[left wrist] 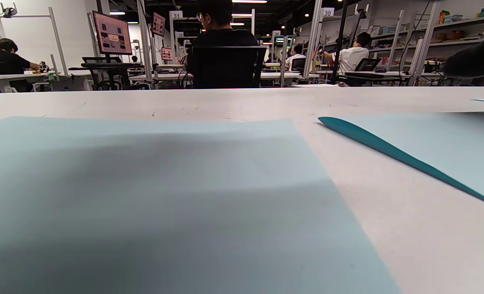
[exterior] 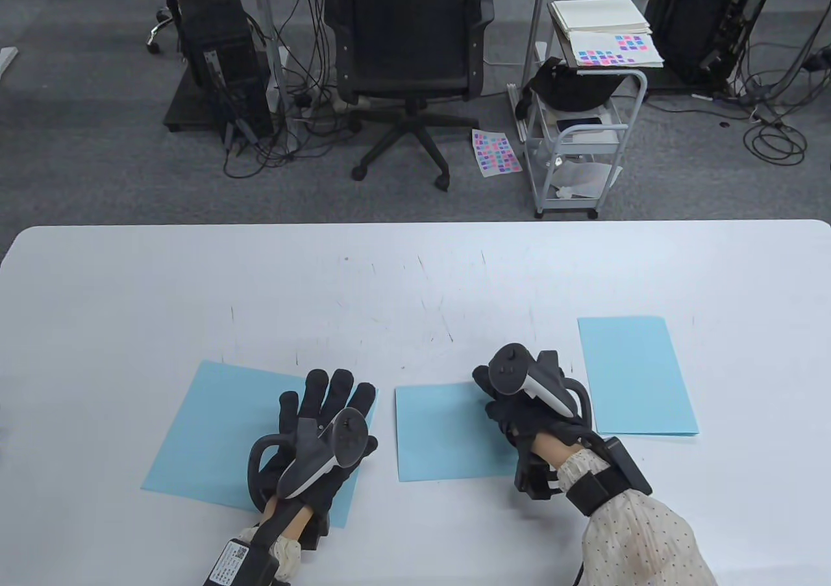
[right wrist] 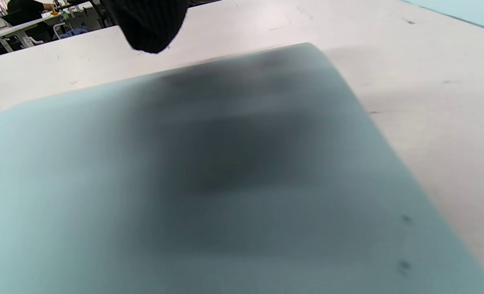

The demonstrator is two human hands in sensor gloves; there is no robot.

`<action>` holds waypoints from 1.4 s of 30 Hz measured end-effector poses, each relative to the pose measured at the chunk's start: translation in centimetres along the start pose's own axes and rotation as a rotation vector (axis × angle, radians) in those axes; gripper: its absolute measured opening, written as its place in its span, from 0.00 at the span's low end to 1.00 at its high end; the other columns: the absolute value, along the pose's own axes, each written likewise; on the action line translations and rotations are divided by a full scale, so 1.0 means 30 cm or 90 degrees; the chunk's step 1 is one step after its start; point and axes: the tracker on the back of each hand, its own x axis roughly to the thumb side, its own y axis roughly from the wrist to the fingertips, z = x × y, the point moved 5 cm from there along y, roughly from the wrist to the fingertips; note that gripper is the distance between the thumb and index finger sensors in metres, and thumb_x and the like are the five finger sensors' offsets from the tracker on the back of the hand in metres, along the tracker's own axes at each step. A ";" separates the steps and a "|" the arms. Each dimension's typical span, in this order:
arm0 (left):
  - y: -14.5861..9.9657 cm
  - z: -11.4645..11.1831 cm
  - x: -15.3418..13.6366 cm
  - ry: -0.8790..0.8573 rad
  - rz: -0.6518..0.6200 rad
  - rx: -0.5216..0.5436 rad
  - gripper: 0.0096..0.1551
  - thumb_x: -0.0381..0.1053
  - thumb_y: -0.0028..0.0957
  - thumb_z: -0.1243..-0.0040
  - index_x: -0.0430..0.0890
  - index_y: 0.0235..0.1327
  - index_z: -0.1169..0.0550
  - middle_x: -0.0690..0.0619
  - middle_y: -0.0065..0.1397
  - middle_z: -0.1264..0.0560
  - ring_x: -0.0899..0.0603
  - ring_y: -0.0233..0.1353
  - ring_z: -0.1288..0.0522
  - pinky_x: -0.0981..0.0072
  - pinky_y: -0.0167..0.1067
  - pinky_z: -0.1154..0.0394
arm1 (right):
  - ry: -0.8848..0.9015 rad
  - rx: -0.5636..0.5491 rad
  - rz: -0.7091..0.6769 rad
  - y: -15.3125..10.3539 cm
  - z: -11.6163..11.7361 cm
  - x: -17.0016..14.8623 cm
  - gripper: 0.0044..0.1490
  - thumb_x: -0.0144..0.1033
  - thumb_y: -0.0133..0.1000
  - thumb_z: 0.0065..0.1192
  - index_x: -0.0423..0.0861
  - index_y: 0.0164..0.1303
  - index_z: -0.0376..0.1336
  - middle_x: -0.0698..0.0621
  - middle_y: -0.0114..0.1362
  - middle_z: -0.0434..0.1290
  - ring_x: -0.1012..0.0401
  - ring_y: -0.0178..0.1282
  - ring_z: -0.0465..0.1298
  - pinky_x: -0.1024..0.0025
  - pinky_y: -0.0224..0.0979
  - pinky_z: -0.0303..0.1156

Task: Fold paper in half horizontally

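Three light blue papers lie on the white table (exterior: 415, 274). My left hand (exterior: 328, 411) lies flat, fingers spread, on the large unfolded sheet (exterior: 214, 430), which fills the left wrist view (left wrist: 143, 196). My right hand (exterior: 503, 401) rests on the right edge of the smaller middle paper (exterior: 441, 437). Its fingers are mostly hidden under the tracker. In the right wrist view this paper (right wrist: 225, 183) bulges slightly and one gloved fingertip (right wrist: 148, 20) hangs above its far edge. The left wrist view shows the middle paper (left wrist: 429, 143) with its left edge a little raised.
A third blue paper (exterior: 636, 375), narrow and flat, lies at the right, just beyond my right hand. Beyond the table's far edge stand an office chair (exterior: 409, 60) and a white cart (exterior: 584, 125) on the carpet.
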 end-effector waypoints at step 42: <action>-0.001 0.005 -0.052 -0.030 0.008 0.001 0.46 0.71 0.38 0.51 0.76 0.73 0.51 0.68 0.87 0.57 0.48 0.89 0.60 0.41 0.85 0.55 | 0.005 -0.047 0.026 0.089 -0.060 -0.020 0.25 0.35 0.50 0.62 0.57 0.59 0.64 0.56 0.58 0.72 0.49 0.77 0.61 0.38 0.81 0.42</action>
